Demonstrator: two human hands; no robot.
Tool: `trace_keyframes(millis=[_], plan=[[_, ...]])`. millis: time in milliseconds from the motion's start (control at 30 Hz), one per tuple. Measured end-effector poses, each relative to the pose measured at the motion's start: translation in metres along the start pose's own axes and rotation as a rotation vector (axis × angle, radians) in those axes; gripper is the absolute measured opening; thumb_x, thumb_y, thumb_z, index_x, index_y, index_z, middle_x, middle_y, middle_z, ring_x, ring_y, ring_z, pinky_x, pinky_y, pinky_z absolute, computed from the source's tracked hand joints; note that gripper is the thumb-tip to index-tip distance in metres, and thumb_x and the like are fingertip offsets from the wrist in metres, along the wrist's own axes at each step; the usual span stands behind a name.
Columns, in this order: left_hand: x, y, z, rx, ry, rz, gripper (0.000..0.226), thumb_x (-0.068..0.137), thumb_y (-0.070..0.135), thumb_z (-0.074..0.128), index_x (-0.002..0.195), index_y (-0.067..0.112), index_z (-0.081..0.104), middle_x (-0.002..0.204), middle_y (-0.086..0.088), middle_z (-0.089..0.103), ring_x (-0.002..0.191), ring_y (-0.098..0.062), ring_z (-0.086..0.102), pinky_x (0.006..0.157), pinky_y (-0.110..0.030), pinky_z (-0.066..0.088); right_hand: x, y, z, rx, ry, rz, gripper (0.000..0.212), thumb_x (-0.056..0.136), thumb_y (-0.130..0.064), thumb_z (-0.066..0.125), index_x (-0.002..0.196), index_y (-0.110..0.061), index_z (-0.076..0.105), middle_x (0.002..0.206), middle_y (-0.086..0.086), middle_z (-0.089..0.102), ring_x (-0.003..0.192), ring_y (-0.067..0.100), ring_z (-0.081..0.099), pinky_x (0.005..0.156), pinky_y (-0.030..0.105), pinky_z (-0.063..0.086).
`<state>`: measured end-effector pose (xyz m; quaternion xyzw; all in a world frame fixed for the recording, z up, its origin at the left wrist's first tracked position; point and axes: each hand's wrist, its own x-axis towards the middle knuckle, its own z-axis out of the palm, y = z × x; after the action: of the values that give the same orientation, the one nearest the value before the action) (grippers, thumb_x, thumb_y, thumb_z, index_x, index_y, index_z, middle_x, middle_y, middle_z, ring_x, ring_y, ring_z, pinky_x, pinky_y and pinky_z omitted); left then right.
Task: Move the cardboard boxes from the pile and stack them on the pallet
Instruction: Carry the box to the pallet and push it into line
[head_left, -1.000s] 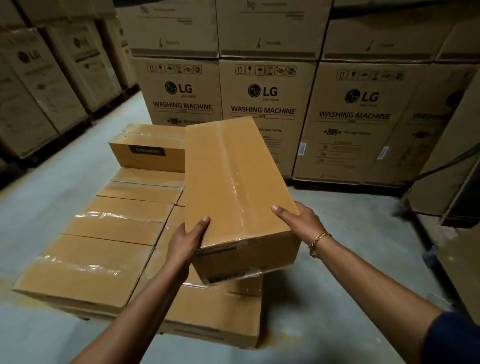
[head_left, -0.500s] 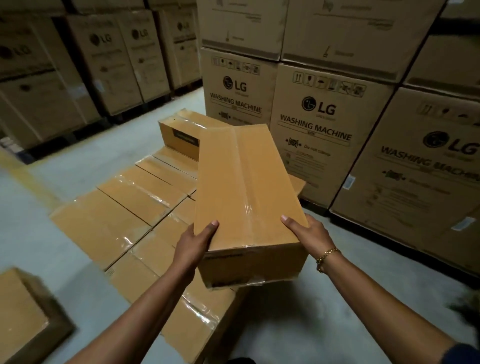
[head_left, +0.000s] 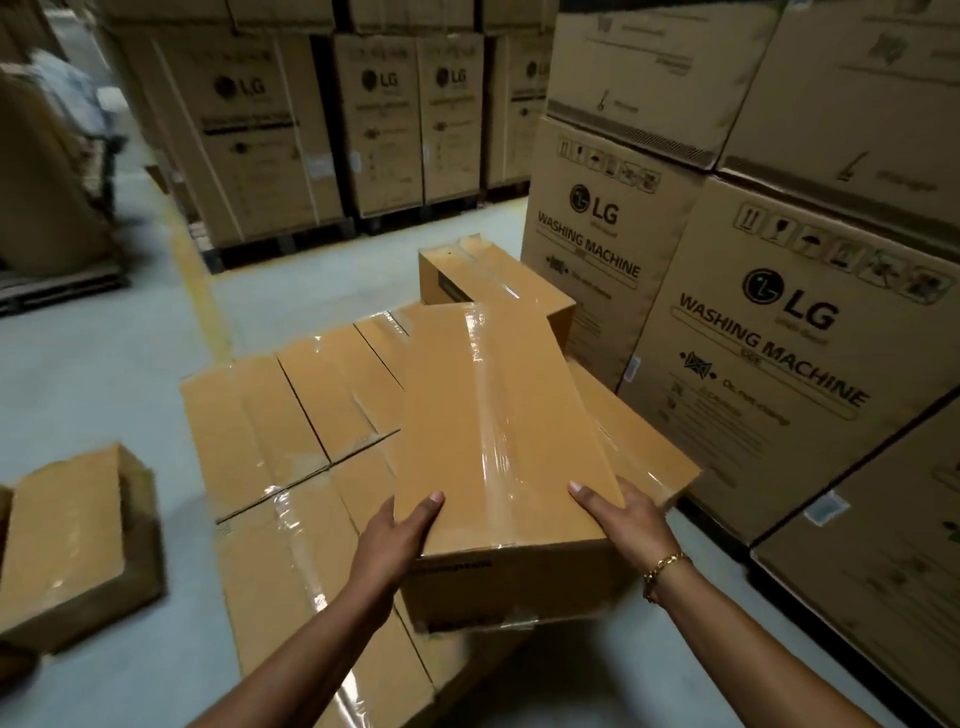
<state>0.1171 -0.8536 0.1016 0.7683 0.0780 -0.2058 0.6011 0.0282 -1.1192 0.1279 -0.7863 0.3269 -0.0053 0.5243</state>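
A: Held how, and where, as to the carried box (head_left: 498, 426)?
B: Clamped at its near end between left hand (head_left: 397, 535) and right hand (head_left: 623, 519), with thumbs on the taped top and the other fingers hidden by the sides. Kept in the air, tilted, above the near right part of the layer of boxes (head_left: 291, 415).
A: Open or sealed?
B: Sealed with clear tape along the top seam, with contents out of sight. Likewise for the layer below: laid in flat rows, side by side, all taped shut.
A: Loaded with anything on top?
B: Topped at its far end by one upper box (head_left: 493, 275), just beyond the carried box's far edge; also shut.
A: And round about?
B: Hemmed on the right by stacked washing machine cartons (head_left: 769, 332), close beside the layer. Faced at the back by more cartons (head_left: 270, 135) on dark pallets (head_left: 291, 244), across a grey floor (head_left: 104, 364) with a yellow line (head_left: 200, 291). Flanked at lower left by a loose box (head_left: 67, 530), apart from the layer. Noted on the right wrist: a gold bracelet (head_left: 665, 566).
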Motion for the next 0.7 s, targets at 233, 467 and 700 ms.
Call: trace_keyframes(millis=[233, 467, 700], plan=[[0.033, 0.013, 0.022, -0.043, 0.127, -0.074, 0.105, 0.082, 0.067, 0.067, 0.160, 0.013, 0.022, 0.164, -0.013, 0.028, 0.147, -0.036, 0.033, 0.116, -0.051, 0.032, 0.080, -0.012, -0.003, -0.052, -0.131, 0.010, 0.102, 0.066, -0.083, 0.066, 0.145, -0.022, 0.048, 0.140, 0.002, 0.058, 0.125, 0.026, 0.054, 0.105, 0.044, 0.046], [0.078, 0.021, 0.063, -0.083, 0.273, -0.154, 0.102, 0.083, 0.064, 0.067, 0.159, 0.014, 0.023, 0.163, -0.013, 0.031, 0.146, -0.035, 0.034, 0.115, -0.049, 0.033, 0.175, -0.020, -0.005, -0.124, -0.257, -0.037, 0.115, 0.064, -0.085, 0.064, 0.154, -0.021, 0.036, 0.156, 0.003, 0.043, 0.141, 0.028, 0.042, 0.114, 0.046, 0.039], [0.149, 0.038, 0.146, -0.125, 0.383, -0.245, 0.099, 0.085, 0.062, 0.068, 0.159, 0.013, 0.024, 0.162, -0.012, 0.032, 0.146, -0.034, 0.035, 0.115, -0.048, 0.034, 0.302, -0.022, -0.030, -0.207, -0.378, -0.093, 0.087, 0.085, -0.062, 0.066, 0.153, -0.018, 0.037, 0.156, 0.006, 0.042, 0.142, 0.029, 0.040, 0.108, 0.038, 0.037]])
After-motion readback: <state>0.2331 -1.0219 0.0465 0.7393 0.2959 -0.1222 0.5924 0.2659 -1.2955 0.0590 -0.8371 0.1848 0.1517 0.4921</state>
